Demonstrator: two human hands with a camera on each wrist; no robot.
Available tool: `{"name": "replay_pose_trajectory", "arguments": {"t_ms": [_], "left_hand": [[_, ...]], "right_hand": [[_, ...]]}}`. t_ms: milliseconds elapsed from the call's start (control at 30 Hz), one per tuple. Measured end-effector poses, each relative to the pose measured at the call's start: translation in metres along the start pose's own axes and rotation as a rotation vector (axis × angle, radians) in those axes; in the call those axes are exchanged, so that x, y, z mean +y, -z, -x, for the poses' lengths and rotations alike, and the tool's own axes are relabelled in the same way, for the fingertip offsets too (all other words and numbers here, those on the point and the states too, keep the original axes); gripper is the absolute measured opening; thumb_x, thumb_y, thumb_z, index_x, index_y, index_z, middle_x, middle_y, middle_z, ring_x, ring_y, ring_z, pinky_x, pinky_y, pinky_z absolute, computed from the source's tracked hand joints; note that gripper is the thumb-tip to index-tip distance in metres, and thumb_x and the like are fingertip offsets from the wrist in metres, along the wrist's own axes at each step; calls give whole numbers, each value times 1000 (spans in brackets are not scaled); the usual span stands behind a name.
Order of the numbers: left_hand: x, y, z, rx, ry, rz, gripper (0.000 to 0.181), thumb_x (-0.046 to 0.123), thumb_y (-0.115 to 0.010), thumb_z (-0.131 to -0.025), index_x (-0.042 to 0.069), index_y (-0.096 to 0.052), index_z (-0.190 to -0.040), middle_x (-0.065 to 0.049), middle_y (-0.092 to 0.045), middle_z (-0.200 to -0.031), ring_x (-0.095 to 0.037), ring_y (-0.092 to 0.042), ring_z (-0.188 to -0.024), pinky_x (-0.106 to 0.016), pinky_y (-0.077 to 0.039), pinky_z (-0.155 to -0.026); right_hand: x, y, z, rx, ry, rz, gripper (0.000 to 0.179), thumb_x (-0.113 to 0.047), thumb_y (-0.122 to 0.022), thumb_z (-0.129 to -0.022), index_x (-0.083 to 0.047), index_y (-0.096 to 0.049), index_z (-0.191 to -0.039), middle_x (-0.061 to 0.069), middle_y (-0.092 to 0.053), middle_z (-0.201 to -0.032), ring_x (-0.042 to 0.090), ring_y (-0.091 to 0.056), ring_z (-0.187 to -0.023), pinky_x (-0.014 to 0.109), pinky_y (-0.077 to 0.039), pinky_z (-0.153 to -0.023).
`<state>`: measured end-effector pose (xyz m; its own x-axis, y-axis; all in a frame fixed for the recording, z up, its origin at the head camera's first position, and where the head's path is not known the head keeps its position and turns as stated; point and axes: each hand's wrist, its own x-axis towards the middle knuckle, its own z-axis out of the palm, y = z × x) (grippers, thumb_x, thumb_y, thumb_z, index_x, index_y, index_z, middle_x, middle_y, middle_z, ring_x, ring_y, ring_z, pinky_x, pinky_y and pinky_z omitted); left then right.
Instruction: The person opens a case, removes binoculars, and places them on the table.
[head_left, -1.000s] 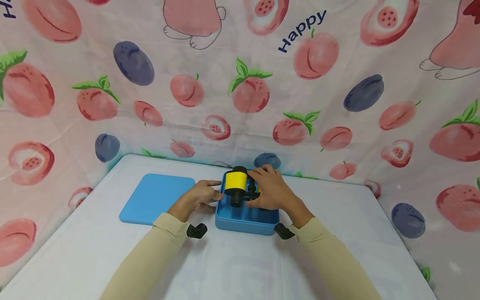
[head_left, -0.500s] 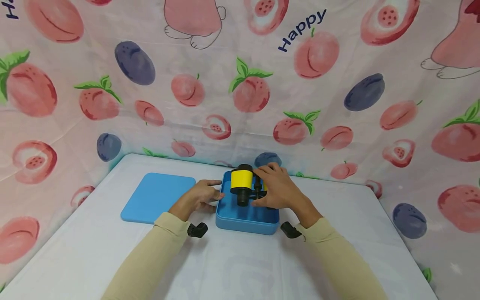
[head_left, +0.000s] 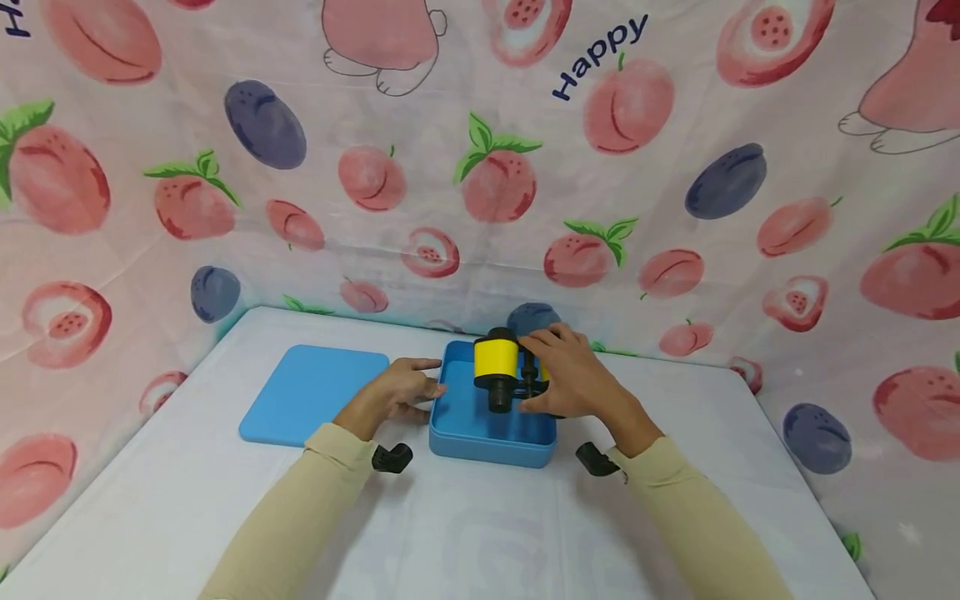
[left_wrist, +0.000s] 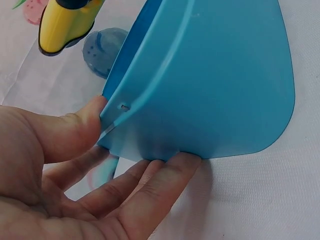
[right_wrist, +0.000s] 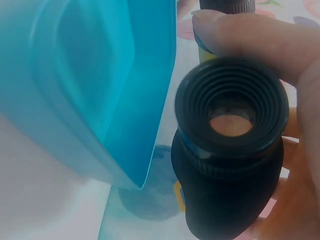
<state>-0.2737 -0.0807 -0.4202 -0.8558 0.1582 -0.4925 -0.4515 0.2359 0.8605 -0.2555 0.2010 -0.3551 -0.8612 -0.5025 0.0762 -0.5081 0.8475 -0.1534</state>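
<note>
Yellow and black binoculars (head_left: 496, 358) are gripped by my right hand (head_left: 573, 379), upright over the right part of an open blue box (head_left: 491, 451). In the right wrist view, the thumb and fingers lie around the black eyepiece (right_wrist: 232, 112) side, with the blue box wall (right_wrist: 145, 115) to the left. My left hand (head_left: 401, 387) touches the left side of the box; in the left wrist view, its thumb meets the rim and its fairly straight fingers (left_wrist: 155, 195) lie against the outer wall.
A flat blue lid-like panel (head_left: 315, 392) with rounded corners lies on the white table (head_left: 480, 533), left of the box. Behind the table hangs a peach-print cloth (head_left: 450, 183). Each wrist carries a small black camera mount (head_left: 392, 457).
My right hand has carried the binoculars to the right, from the middle of the box toward its right side. The left hand and the box stay in place.
</note>
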Motion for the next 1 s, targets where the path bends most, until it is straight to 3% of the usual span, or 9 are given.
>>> {"name": "replay_pose_trajectory", "arguments": {"t_ms": [333, 1000], "left_hand": [[0, 2, 1, -23, -6, 26, 66, 7, -64, -102, 12, -38, -162, -25, -47, -159, -45, -48, -147, -61, -51, -108], [-1, 3, 1, -22, -19, 17, 67, 7, -65, -102, 13, -37, -162, -25, -49, -158, -44, -50, -145, -60, -52, -108]], "right_hand": [[13, 0, 11, 37, 19, -1, 99, -51, -92, -74, -7, -51, -152, 15, -53, -155, 41, -38, -144, 68, -29, -121], [37, 4, 27, 48, -41, -37, 99, -44, -94, -71, -8, -52, -152, 14, -55, -153, 40, -38, -145, 68, -29, -121]]}}
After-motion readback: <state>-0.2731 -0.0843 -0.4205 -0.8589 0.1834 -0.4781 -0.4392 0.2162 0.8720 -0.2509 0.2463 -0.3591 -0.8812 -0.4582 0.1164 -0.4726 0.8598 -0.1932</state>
